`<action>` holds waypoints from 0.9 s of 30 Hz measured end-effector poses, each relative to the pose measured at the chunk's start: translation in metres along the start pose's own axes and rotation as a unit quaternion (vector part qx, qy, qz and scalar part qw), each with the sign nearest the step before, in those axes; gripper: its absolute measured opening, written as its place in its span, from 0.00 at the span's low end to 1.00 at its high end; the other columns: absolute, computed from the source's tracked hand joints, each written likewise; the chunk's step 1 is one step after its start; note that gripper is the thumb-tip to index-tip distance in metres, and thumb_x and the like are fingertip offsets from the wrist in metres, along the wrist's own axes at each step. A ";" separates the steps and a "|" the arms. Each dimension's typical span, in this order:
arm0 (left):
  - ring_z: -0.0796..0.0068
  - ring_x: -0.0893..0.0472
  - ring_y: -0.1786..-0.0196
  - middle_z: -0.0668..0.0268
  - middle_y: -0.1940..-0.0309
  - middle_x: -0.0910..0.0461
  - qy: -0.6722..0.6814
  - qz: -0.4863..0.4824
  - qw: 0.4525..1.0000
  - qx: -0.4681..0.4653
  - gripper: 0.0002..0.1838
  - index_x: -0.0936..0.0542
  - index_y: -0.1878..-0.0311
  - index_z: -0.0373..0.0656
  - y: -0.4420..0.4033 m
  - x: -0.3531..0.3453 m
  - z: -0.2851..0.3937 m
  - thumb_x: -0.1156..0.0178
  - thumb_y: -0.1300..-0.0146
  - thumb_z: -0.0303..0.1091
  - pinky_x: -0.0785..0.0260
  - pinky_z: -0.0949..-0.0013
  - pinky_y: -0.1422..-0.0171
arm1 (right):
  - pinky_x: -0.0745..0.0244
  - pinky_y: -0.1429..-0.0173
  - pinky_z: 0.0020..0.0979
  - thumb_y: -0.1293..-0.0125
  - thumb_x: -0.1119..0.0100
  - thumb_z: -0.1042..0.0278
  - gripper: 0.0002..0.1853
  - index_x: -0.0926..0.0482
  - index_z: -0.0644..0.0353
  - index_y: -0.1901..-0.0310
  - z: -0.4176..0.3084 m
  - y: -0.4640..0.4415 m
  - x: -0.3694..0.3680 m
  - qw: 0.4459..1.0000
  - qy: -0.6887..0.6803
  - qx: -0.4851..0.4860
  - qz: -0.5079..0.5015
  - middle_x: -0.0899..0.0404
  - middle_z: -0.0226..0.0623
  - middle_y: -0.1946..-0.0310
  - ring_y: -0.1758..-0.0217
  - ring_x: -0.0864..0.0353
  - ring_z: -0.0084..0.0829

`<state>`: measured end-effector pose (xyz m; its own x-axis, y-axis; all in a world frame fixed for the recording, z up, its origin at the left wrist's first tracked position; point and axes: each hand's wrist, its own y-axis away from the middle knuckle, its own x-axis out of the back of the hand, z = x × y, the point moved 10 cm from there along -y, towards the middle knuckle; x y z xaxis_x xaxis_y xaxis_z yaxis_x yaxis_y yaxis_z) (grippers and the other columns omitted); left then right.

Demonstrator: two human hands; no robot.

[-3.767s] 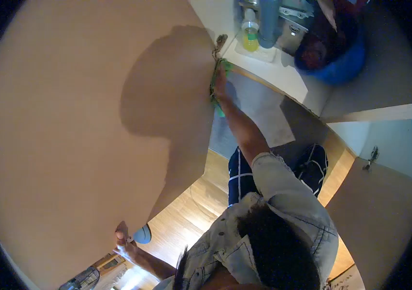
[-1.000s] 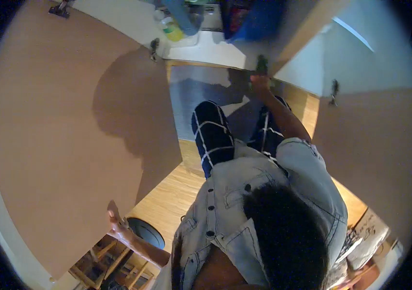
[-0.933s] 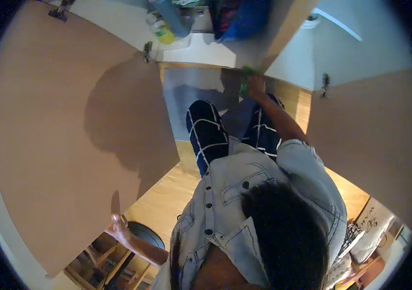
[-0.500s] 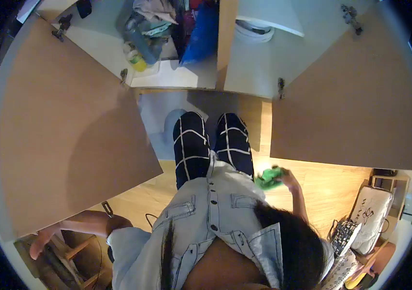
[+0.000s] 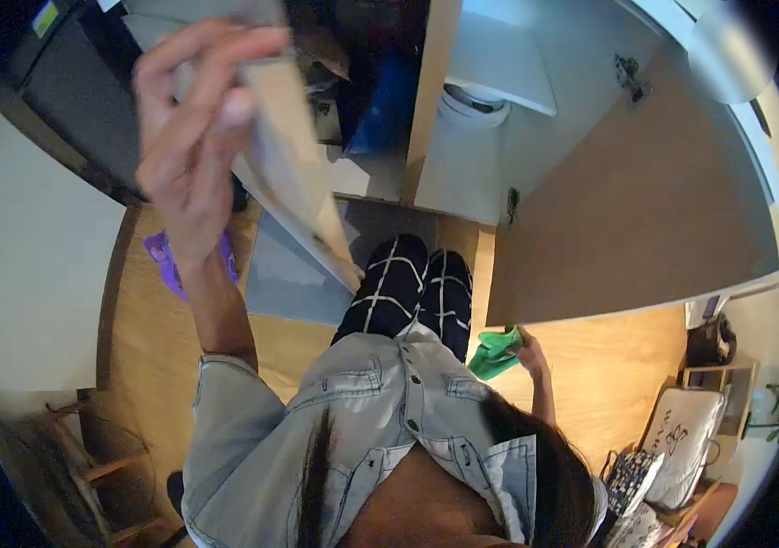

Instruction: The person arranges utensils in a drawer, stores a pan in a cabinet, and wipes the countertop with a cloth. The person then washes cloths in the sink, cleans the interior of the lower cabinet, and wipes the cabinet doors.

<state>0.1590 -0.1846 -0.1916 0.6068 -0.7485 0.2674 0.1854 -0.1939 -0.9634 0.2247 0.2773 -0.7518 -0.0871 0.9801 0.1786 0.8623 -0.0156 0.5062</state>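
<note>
My left hand (image 5: 193, 137) is raised at the upper left, its fingers curled at the edge of the left cabinet door (image 5: 294, 155). The door stands nearly edge-on to me, partly swung in. Low at my right side, my right hand (image 5: 530, 354) grips a crumpled green cloth (image 5: 495, 356), just below the edge of the right cabinet door (image 5: 636, 210). That right door is wide open. Inside the left half of the cabinet, a blue item (image 5: 382, 110) lies in shadow, and a round white item (image 5: 472, 105) sits in the right half.
A grey mat (image 5: 289, 274) lies on the wooden floor before the cabinet. Purple slippers (image 5: 166, 263) are left of it. Bags, among them a silvery one (image 5: 682, 443), stand at the lower right, and a wooden rack (image 5: 115, 466) at the lower left.
My left hand has risen from the lower left to the upper left. The left door has swung inward toward the cabinet. My right hand still holds the green cloth, slightly lower.
</note>
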 end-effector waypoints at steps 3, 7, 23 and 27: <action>0.66 0.31 0.47 0.61 0.54 0.27 -0.047 -0.060 0.997 0.025 0.13 0.20 0.54 0.42 -0.015 -0.025 0.000 0.46 0.43 0.32 0.42 0.66 0.41 | 0.30 0.53 0.28 0.57 0.40 0.87 0.25 0.27 0.64 0.52 -0.032 0.003 -0.008 0.992 0.122 0.027 -0.034 0.22 0.32 0.62 0.59 0.25 0.25; 0.63 0.32 0.46 0.61 0.51 0.29 0.060 -0.084 0.995 0.004 0.16 0.24 0.50 0.47 -0.035 -0.089 -0.027 0.45 0.43 0.31 0.42 0.63 0.41 | 0.29 0.52 0.32 0.60 0.39 0.89 0.29 0.30 0.63 0.50 0.001 -0.031 -0.010 0.983 0.149 -0.032 -0.099 0.23 0.34 0.60 0.57 0.24 0.30; 0.58 0.34 0.54 0.56 0.61 0.33 0.002 -0.013 1.000 -0.021 0.15 0.26 0.57 0.45 -0.069 -0.145 0.001 0.40 0.51 0.32 0.41 0.61 0.47 | 0.27 0.58 0.40 0.54 0.38 0.75 0.35 0.43 0.54 0.43 -0.083 -0.064 -0.103 0.934 0.300 0.171 -0.095 0.22 0.49 0.65 0.59 0.23 0.50; 0.58 0.34 0.48 0.56 0.55 0.32 0.011 -0.008 1.000 -0.024 0.16 0.26 0.56 0.45 -0.065 -0.133 0.007 0.39 0.50 0.33 0.42 0.60 0.43 | 0.27 0.62 0.42 0.53 0.41 0.74 0.38 0.52 0.70 0.42 -0.125 -0.074 -0.126 0.942 0.224 0.246 -0.053 0.22 0.52 0.67 0.62 0.23 0.52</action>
<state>0.0716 -0.0681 -0.1643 0.5862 -0.7591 0.2830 0.1578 -0.2356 -0.9590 0.1096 0.1300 -0.7065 -0.2930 0.7876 0.5421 0.9539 0.2793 0.1098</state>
